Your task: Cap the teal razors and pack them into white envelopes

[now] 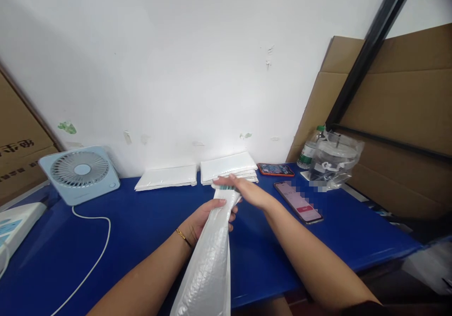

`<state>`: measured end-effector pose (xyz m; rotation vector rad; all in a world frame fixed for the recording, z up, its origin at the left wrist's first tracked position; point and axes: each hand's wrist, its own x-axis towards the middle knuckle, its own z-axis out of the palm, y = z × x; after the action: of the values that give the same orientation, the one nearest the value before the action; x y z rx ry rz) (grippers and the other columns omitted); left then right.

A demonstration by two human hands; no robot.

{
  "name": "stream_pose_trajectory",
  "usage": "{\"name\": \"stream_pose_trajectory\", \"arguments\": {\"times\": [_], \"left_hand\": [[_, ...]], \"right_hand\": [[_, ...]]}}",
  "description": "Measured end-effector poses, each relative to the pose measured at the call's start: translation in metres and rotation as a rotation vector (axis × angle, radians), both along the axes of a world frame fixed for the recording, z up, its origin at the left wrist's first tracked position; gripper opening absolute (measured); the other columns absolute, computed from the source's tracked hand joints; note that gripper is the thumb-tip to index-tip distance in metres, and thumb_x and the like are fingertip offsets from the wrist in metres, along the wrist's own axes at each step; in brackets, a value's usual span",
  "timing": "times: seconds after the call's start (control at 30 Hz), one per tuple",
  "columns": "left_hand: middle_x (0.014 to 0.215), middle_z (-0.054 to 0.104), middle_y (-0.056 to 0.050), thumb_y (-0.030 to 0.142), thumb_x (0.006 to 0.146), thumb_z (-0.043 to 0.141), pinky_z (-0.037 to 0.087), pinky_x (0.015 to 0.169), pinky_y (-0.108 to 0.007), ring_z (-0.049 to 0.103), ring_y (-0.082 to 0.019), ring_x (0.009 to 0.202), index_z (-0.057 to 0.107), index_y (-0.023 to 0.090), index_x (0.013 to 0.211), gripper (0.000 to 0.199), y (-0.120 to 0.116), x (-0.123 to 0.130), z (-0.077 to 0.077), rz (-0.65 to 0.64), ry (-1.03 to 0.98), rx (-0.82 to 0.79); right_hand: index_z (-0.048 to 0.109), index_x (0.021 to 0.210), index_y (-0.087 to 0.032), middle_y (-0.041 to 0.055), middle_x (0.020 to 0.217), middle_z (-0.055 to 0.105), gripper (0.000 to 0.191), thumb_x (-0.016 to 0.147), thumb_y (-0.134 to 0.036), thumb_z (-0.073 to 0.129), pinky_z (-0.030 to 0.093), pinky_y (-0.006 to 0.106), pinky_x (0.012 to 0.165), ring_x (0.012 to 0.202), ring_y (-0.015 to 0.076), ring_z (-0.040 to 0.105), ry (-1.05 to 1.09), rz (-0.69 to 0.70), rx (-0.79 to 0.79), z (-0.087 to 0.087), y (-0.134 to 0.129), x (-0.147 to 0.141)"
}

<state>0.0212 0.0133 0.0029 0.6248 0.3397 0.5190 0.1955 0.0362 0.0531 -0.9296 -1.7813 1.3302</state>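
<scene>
A long white bubble mailer (208, 259) slants up from the bottom edge of the view, narrowing toward its far end. My left hand (206, 214) is closed around it near that end, thumb on top and fingertips showing on the right side. Across the far end lies my right hand (247, 191), its fingers bent over the edge, where a small teal-marked patch shows. The thumb of that hand is hidden. Just beyond my hands, a stack of white bubble mailers (229, 165) rests against the wall, with another white stack (167, 176) to its left.
On the blue table (141, 240) a light-blue fan (81, 172) stands at left, its white cable trailing forward. Two phones, one orange-edged (275, 169) and one with a pink screen (300, 203), lie at right. Behind them are a bottle (309, 151) and a plastic-bagged cup (332, 160).
</scene>
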Motion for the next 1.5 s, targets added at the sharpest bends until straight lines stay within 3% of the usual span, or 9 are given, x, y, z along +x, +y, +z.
{"name": "stream_pose_trajectory", "arguments": {"times": [0.17, 0.5, 0.63, 0.77, 0.9, 1.07, 1.2, 1.37, 1.5], "left_hand": [[0.087, 0.058, -0.007, 0.030, 0.074, 0.059, 0.044, 0.067, -0.028, 0.053, -0.013, 0.071, 0.056, 0.008, 0.113, 0.045, 0.002, -0.008, 0.002, -0.021, -0.037, 0.036], [0.102, 0.063, -0.016, 0.039, 0.074, 0.051, 0.045, 0.076, -0.035, 0.060, -0.024, 0.087, 0.056, 0.005, 0.112, 0.051, 0.002, -0.013, 0.008, -0.046, -0.034, 0.137], [0.098, 0.067, -0.014, 0.043, 0.076, 0.058, 0.044, 0.081, -0.034, 0.062, -0.025, 0.090, 0.061, 0.008, 0.105, 0.045, 0.006, -0.024, 0.005, 0.043, 0.078, 0.242], [0.110, 0.064, -0.011, 0.045, 0.074, 0.065, 0.041, 0.090, -0.035, 0.058, -0.024, 0.101, 0.058, 0.015, 0.116, 0.052, 0.010, -0.033, 0.011, 0.103, 0.066, 0.449], [0.118, 0.060, -0.010, 0.035, 0.074, 0.068, 0.040, 0.093, -0.036, 0.056, -0.024, 0.106, 0.053, 0.018, 0.123, 0.054, 0.010, -0.031, 0.020, 0.120, 0.186, 0.614], [0.111, 0.064, -0.010, 0.034, 0.080, 0.060, 0.042, 0.091, -0.037, 0.058, -0.024, 0.101, 0.059, 0.015, 0.112, 0.038, 0.016, -0.031, 0.024, 0.401, 0.595, 0.843], [0.111, 0.065, -0.003, 0.026, 0.083, 0.050, 0.036, 0.098, -0.041, 0.054, -0.024, 0.108, 0.063, 0.022, 0.108, 0.028, 0.023, -0.034, 0.019, 0.728, 1.010, 1.198], [0.112, 0.063, -0.001, 0.018, 0.075, 0.057, 0.029, 0.104, -0.045, 0.051, -0.023, 0.112, 0.064, 0.027, 0.104, 0.031, 0.018, -0.021, 0.007, 0.493, 1.156, 1.600], [0.115, 0.060, -0.004, 0.027, 0.074, 0.062, 0.039, 0.095, -0.038, 0.055, -0.022, 0.105, 0.062, 0.025, 0.106, 0.032, -0.015, -0.025, 0.025, 0.335, 1.150, 1.577]], "right_hand": [[0.059, 0.121, -0.029, 0.0034, 0.119, 0.060, 0.046, 0.088, -0.056, 0.040, 0.044, 0.030, 0.079, 0.101, 0.0202, 0.055, 0.046, -0.090, 0.049, -0.006, -0.004, 0.003], [0.068, 0.101, -0.019, 0.0026, 0.080, 0.067, 0.031, 0.073, -0.034, 0.066, 0.043, 0.025, 0.062, 0.069, 0.0139, 0.057, 0.106, -0.081, 0.057, -0.004, -0.001, 0.005], [0.070, 0.094, -0.021, 0.0011, 0.075, 0.062, 0.021, 0.077, -0.030, 0.063, 0.041, 0.026, 0.064, 0.068, 0.0133, 0.053, 0.137, -0.315, 0.328, 0.030, -0.011, 0.014], [0.070, 0.097, -0.025, 0.0012, 0.076, 0.060, 0.021, 0.078, -0.027, 0.063, 0.041, 0.026, 0.060, 0.067, 0.0140, 0.050, 0.098, -0.321, 0.517, 0.076, -0.026, 0.016], [0.068, 0.090, -0.023, 0.0005, 0.075, 0.056, 0.015, 0.080, -0.025, 0.058, 0.035, 0.021, 0.045, 0.053, 0.0087, 0.044, 0.198, -0.424, 0.470, 0.088, -0.028, 0.011], [0.062, 0.082, -0.022, -0.0018, 0.064, 0.050, 0.007, 0.077, -0.026, 0.059, 0.039, 0.022, 0.040, 0.047, 0.0097, 0.046, 0.333, -0.577, 0.323, 0.058, -0.034, 0.031], [0.064, 0.075, -0.017, -0.0007, 0.059, 0.055, 0.012, 0.074, -0.029, 0.062, 0.042, 0.023, 0.044, 0.047, 0.0105, 0.050, 0.210, -0.503, 0.044, 0.007, -0.078, 0.041], [0.062, 0.107, -0.013, 0.0031, 0.066, 0.064, 0.037, 0.077, -0.034, 0.057, 0.046, 0.025, 0.055, 0.058, 0.0139, 0.061, -0.008, -0.103, -0.377, -0.054, -0.160, 0.010], [0.068, 0.100, -0.023, 0.0010, 0.079, 0.064, 0.034, 0.066, -0.026, 0.070, 0.041, 0.021, 0.056, 0.063, 0.0106, 0.056, -0.334, 0.122, -0.053, -0.052, -0.178, 0.008]]}}
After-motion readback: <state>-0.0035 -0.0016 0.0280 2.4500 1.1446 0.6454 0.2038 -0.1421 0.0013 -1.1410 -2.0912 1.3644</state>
